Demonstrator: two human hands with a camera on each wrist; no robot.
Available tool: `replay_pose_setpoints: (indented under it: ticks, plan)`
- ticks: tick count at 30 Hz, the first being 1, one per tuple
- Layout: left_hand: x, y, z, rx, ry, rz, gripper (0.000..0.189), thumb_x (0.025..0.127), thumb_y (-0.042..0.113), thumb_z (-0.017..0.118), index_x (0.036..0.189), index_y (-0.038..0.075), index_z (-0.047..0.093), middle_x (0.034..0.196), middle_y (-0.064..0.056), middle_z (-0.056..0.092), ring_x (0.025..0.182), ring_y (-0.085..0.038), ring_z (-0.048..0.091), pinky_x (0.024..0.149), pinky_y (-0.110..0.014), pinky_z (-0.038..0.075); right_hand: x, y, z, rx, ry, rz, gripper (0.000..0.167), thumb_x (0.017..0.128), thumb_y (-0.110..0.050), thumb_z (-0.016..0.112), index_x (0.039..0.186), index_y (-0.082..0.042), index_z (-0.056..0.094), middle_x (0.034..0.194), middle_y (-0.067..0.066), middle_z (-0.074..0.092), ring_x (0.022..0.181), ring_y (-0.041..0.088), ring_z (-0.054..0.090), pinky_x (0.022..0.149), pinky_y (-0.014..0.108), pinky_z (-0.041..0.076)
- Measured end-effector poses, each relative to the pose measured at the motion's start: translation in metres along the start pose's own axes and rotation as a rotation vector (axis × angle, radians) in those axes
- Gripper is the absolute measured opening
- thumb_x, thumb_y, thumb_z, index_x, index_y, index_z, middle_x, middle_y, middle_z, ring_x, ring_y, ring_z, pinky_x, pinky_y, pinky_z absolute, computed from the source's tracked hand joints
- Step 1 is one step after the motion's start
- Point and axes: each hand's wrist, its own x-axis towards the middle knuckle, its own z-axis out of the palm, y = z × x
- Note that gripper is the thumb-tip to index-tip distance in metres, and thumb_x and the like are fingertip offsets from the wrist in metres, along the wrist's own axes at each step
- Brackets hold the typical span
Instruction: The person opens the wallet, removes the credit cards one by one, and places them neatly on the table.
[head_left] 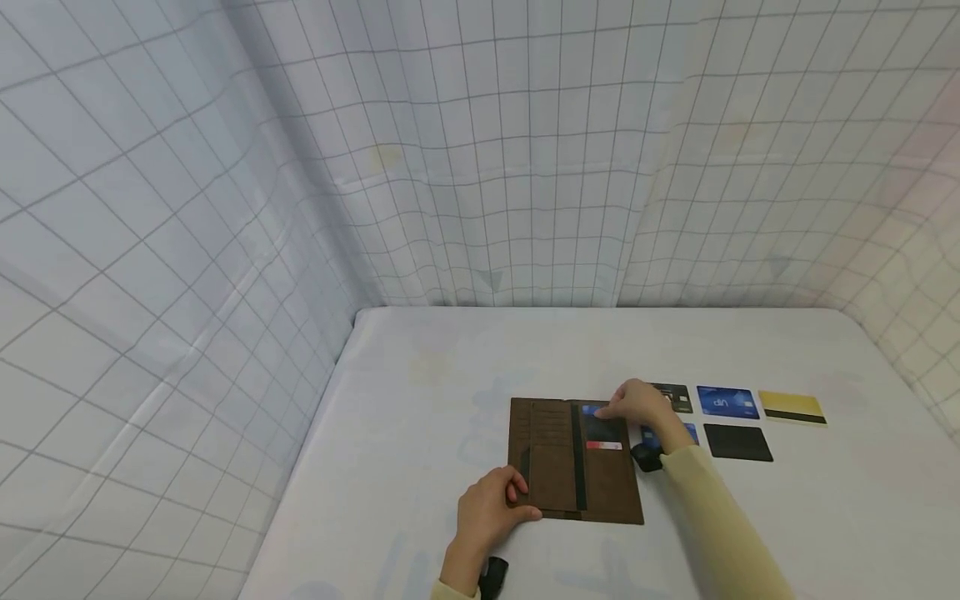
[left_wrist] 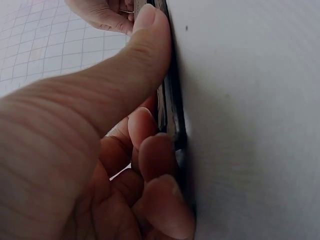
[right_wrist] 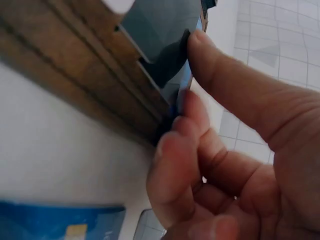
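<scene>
A brown long wallet (head_left: 553, 479) lies spread open on the white table. At its lower left corner, my left hand (head_left: 486, 510) grips the edge; the left wrist view has the thumb along the wallet's dark edge (left_wrist: 172, 100) and the fingers curled around the corner. My right hand (head_left: 642, 406) pinches a blue card (head_left: 590, 410) between thumb and fingers at the top of the wallet's right panel. Below it on that panel are a dark area (head_left: 602, 430) and a red-and-white strip (head_left: 604, 446). How deep the blue card sits is hidden.
Right of the wallet lie a dark card with a chip (head_left: 680, 398), a blue card (head_left: 727, 402), a gold card with a black stripe (head_left: 792, 407) and a black card (head_left: 738, 442). Another blue card (head_left: 687, 432) is partly under my right wrist. Gridded white curtains (head_left: 480, 167) surround the table.
</scene>
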Motion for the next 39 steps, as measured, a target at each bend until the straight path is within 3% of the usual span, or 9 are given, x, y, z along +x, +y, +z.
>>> replay_pose_setpoints:
  ticks: [6,18,31,39]
  plan:
    - [0.001,0.001,0.001,-0.013,-0.003,0.013,0.035,0.066,0.038,0.085,0.082,0.022,0.059,0.067,0.014,0.042,0.053,-0.004,0.038,0.05,-0.025,0.034,-0.002,-0.003,-0.003,-0.044,0.042,0.019,0.03,0.077,-0.036,0.078,0.076,-0.01,0.063,0.075,0.002,0.057,0.072,0.022,0.05,0.064,0.038,0.037]
    - [-0.001,-0.001,0.001,0.0,0.003,-0.006,0.036,0.065,0.038,0.086,0.082,0.023,0.058,0.067,0.014,0.043,0.053,-0.004,0.038,0.05,-0.025,0.033,0.001,-0.002,-0.002,0.007,-0.017,-0.036,0.031,0.078,-0.034,0.078,0.081,-0.009,0.061,0.076,0.002,0.056,0.066,0.019,0.049,0.059,0.034,0.038]
    - [-0.002,-0.001,0.0,0.001,-0.003,0.001,0.035,0.065,0.039,0.085,0.082,0.023,0.058,0.067,0.014,0.043,0.053,-0.004,0.038,0.05,-0.024,0.034,0.007,-0.002,-0.006,0.069,-0.103,-0.045,0.022,0.081,-0.02,0.076,0.076,-0.006,0.061,0.074,0.003,0.055,0.068,0.019,0.048,0.061,0.032,0.04]
    - [-0.002,-0.002,-0.001,0.008,0.004,0.015,0.035,0.066,0.038,0.085,0.082,0.022,0.059,0.067,0.015,0.042,0.053,-0.003,0.037,0.049,-0.024,0.033,0.012,-0.003,-0.01,0.028,-0.115,-0.065,0.022,0.08,-0.021,0.077,0.072,-0.007,0.064,0.069,0.002,0.056,0.065,0.017,0.048,0.059,0.031,0.039]
